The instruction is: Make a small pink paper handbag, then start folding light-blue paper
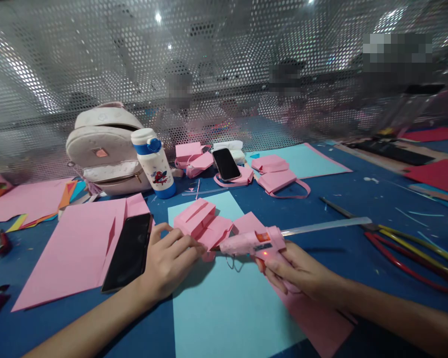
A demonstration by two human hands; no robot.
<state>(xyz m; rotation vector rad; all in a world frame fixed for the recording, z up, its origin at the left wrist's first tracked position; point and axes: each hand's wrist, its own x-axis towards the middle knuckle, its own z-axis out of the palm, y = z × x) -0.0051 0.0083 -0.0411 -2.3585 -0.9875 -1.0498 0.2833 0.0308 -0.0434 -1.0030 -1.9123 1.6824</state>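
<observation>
My right hand (294, 268) is wrapped round the handle of a pink glue gun (252, 243), its orange trigger partly under my fingers. A small light glows on its side, and a long clear glue stick (326, 226) juts from the back. The nozzle points left, close to the fingertips of my left hand (177, 256). Those fingers are bent against the lower edge of a folded pink paper box (199, 219); my left thumb is hidden. Beneath lies a light blue sheet (227, 308), with pink paper (328, 323) partly under my right forearm.
Left are a black phone (129, 253), pink sheets (71, 238), a backpack (105, 144) and a bottle (155, 164). Small pink paper bags (278, 176) and another phone (227, 164) stand behind. Large scissors (373, 226) lie right. A perforated metal screen (224, 74) closes off the back.
</observation>
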